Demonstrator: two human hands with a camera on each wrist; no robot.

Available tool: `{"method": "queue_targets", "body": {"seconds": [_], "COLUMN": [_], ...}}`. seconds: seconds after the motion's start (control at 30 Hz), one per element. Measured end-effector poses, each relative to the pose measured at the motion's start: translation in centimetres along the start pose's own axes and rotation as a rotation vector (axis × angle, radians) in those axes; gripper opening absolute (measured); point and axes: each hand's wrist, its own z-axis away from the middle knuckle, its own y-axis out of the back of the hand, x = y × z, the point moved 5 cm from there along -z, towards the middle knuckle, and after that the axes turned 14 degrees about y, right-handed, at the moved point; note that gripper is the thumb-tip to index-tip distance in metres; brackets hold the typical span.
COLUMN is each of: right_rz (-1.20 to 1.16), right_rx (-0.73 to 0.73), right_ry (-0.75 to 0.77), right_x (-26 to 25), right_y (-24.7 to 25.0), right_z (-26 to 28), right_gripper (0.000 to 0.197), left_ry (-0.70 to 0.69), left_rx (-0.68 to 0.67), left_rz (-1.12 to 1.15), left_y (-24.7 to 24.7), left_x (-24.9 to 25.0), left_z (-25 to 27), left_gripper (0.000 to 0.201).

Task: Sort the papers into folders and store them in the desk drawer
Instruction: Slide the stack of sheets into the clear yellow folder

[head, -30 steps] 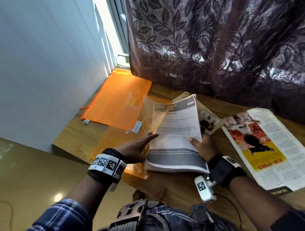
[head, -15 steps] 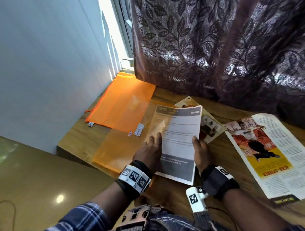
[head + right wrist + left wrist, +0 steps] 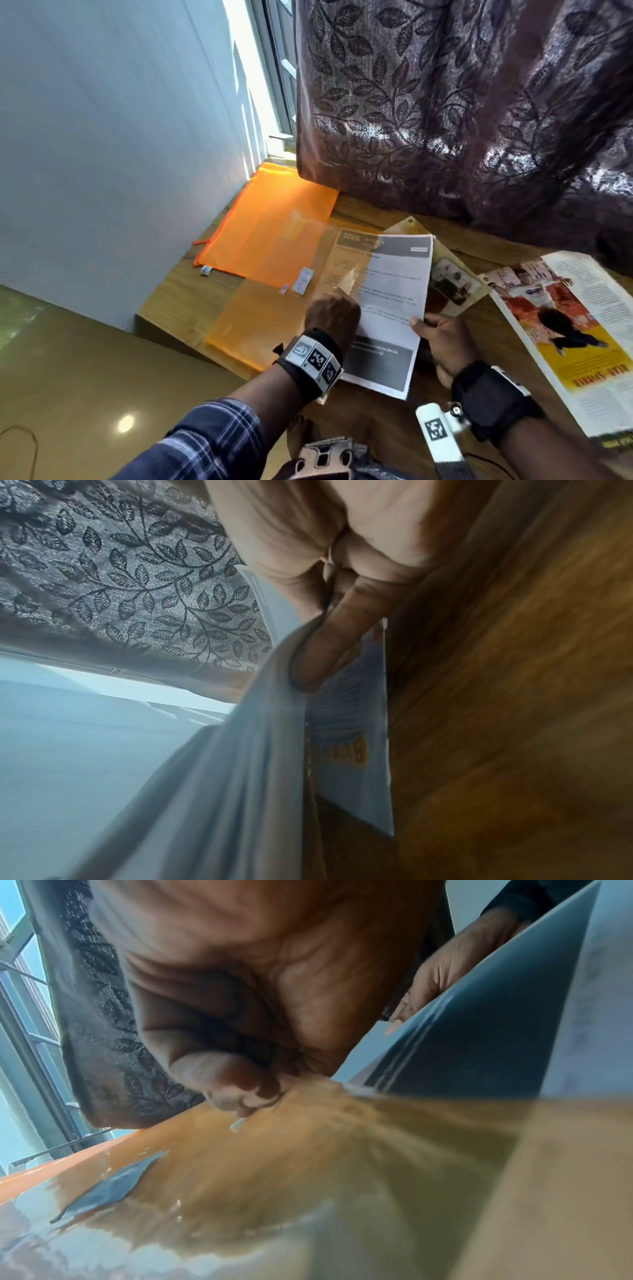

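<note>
A white printed sheet (image 3: 387, 291) with grey bands at top and bottom lies partly under the cover of a translucent orange folder (image 3: 260, 315) on the wooden desk (image 3: 178, 301). My left hand (image 3: 334, 313) sits at the sheet's left edge. In the left wrist view its curled fingers (image 3: 236, 1093) pinch the folder's thin cover (image 3: 308, 1164). My right hand (image 3: 442, 339) grips the sheet's right edge, thumb on top. The right wrist view shows a finger (image 3: 339, 631) under the sheet (image 3: 240, 750). No drawer is in view.
An orange zip pouch (image 3: 267, 222) lies at the desk's back left by the wall. A picture card (image 3: 452, 284) sticks out from under the sheet. An open magazine (image 3: 565, 325) lies on the right. A dark leaf-patterned curtain (image 3: 462, 120) hangs over the desk's back edge.
The sheet, held up and curved a second ago, now lies flat and further under the folder's cover. My left hand has moved from the lifted cover onto the sheet's left edge.
</note>
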Motion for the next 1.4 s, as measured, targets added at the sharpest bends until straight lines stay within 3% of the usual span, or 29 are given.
{"method": "queue_targets", "body": {"seconds": [0.2,0.37,0.43,0.53,0.63,0.77,0.9,1.0,1.2,1.3,1.33,1.4], "right_rz": [-0.005,0.07,0.123,0.227,0.218,0.325,0.34,0.289,0.041,-0.309,-0.393,-0.433], "right_rx": [-0.044,-0.13,-0.116,-0.131,-0.094,-0.017,0.131,0.18,0.067,0.06,0.096,0.199], "right_ry": [0.048,0.09,0.095,0.095,0.08,0.107,0.085,0.058,0.049,-0.147,-0.256,-0.335], "right_x": [-1.3,-2.3,-2.2,-2.1,-2.3,-2.9,-2.3,-2.5,-4.1,-2.7,-1.7,-0.3], "right_y": [-3.8,-7.2,-7.6,-8.3,-8.7,-7.3,-5.0,-4.5,-8.0,-10.0,-10.2,-10.2], "right_z": [0.4,0.0,-0.4,-0.7,-0.7,0.1,0.8,1.2,1.3,0.3,0.0,-0.9], "right_gripper": [0.013,0.009,0.014,0.004,0.019,0.007,0.009,0.012,0.009,0.014,0.018,0.024], "left_ry": [-0.046,-0.093,-0.127,-0.156,-0.159,-0.173,-0.185,-0.214,-0.247,-0.298,-0.314,-0.315], "left_rx": [0.088,0.003,0.039,0.076,0.074,0.092,0.094,0.1,0.074,0.109,0.112,0.116], "left_rz": [0.058,0.149,0.198,0.236,0.274,0.271,0.205,0.202,0.211,0.214,0.217,0.209], "left_y": [0.9,1.0,0.9,1.3,1.5,2.4,2.2,1.9,1.2,1.2,1.3,1.2], "left_x": [0.6,0.9,1.1,0.7,-0.1,-1.0,-1.2,-0.7,0.2,0.3,0.3,-0.1], "left_z": [-0.2,-0.3,-0.2,-0.1,-0.2,0.0,-0.2,-0.2,-0.6,-0.6,-0.6,-0.9], "left_gripper": [0.015,0.008,0.022,0.025,0.037,0.029,0.039,0.041,0.041,0.038,0.038,0.04]}}
